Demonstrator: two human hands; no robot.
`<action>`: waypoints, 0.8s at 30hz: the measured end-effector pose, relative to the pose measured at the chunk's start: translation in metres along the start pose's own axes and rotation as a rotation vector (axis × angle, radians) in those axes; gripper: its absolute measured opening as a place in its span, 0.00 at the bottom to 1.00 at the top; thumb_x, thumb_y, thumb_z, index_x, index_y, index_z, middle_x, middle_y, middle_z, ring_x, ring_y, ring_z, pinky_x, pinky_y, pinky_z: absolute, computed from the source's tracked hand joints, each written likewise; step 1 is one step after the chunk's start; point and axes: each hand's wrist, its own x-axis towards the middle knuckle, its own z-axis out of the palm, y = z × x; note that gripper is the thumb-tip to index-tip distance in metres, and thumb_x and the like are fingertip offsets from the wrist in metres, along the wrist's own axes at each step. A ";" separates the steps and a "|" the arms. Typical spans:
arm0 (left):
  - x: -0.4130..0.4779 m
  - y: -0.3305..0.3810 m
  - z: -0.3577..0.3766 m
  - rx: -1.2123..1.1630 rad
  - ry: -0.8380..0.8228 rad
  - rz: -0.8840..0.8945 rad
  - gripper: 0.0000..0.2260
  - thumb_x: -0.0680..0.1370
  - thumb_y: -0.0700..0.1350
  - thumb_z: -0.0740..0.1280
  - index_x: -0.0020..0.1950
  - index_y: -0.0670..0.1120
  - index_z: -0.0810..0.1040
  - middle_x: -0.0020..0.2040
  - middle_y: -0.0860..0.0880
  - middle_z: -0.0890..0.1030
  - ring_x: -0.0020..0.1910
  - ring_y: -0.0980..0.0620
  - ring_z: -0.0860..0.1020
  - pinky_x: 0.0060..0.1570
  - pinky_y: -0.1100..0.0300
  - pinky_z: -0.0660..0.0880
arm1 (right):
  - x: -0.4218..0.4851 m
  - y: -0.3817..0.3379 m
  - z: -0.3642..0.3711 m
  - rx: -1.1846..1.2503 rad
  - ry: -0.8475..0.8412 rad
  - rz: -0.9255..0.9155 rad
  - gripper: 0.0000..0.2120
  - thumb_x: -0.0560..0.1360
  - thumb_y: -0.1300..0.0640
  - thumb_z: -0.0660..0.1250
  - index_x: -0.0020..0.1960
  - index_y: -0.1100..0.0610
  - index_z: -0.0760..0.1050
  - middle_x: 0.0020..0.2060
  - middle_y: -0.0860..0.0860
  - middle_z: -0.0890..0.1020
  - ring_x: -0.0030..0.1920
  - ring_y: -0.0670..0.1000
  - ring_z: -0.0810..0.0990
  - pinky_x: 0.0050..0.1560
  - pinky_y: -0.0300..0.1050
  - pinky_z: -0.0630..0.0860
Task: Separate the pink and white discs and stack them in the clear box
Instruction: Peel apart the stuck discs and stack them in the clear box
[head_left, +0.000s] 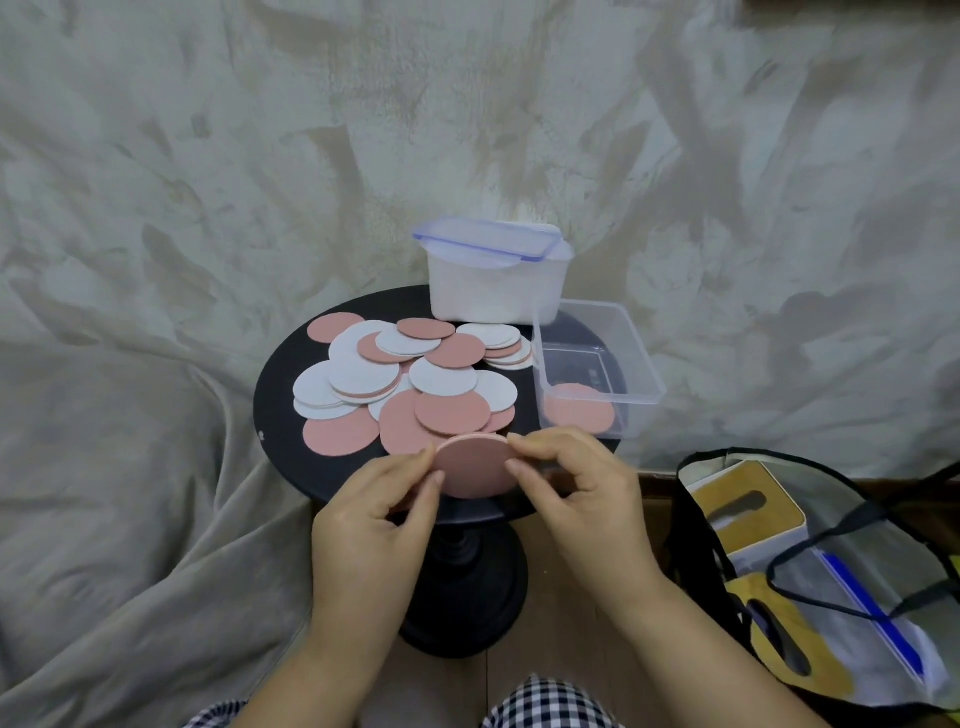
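Note:
Both hands hold one pink disc (474, 467) above the near edge of a small round black table (283, 395). My left hand (379, 514) pinches its left edge; my right hand (582, 483) pinches its right edge. Several pink and white discs (410, 379) lie scattered and overlapping on the table top. The clear box (641, 358) stands open at the table's right side, with pink discs (579, 410) lying flat in its near end.
A white lidded container (498, 280) with a blue-trimmed lid stands at the table's back. A pale draped cloth (156, 260) covers the background and left. A clear bag with black straps (831, 571) sits on the wooden floor at right.

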 end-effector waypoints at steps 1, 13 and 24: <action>0.002 0.002 0.000 -0.004 -0.010 -0.007 0.11 0.70 0.41 0.69 0.51 0.44 0.83 0.45 0.63 0.78 0.46 0.70 0.76 0.48 0.78 0.68 | 0.003 -0.002 -0.002 0.002 -0.011 0.018 0.10 0.70 0.61 0.70 0.50 0.51 0.80 0.44 0.41 0.80 0.46 0.40 0.79 0.46 0.32 0.75; 0.069 0.030 0.059 -0.121 -0.469 -0.016 0.14 0.71 0.46 0.73 0.53 0.55 0.73 0.54 0.60 0.71 0.53 0.62 0.72 0.46 0.67 0.75 | 0.121 0.016 -0.108 0.090 -0.232 0.551 0.07 0.70 0.69 0.69 0.44 0.58 0.80 0.35 0.50 0.83 0.33 0.43 0.82 0.36 0.35 0.79; 0.087 0.006 0.083 -0.179 -0.487 0.209 0.08 0.69 0.56 0.68 0.44 0.55 0.76 0.50 0.59 0.74 0.52 0.58 0.75 0.43 0.65 0.77 | 0.182 0.066 -0.085 -0.212 -0.850 0.618 0.07 0.70 0.63 0.72 0.48 0.57 0.81 0.38 0.49 0.85 0.42 0.50 0.84 0.45 0.42 0.81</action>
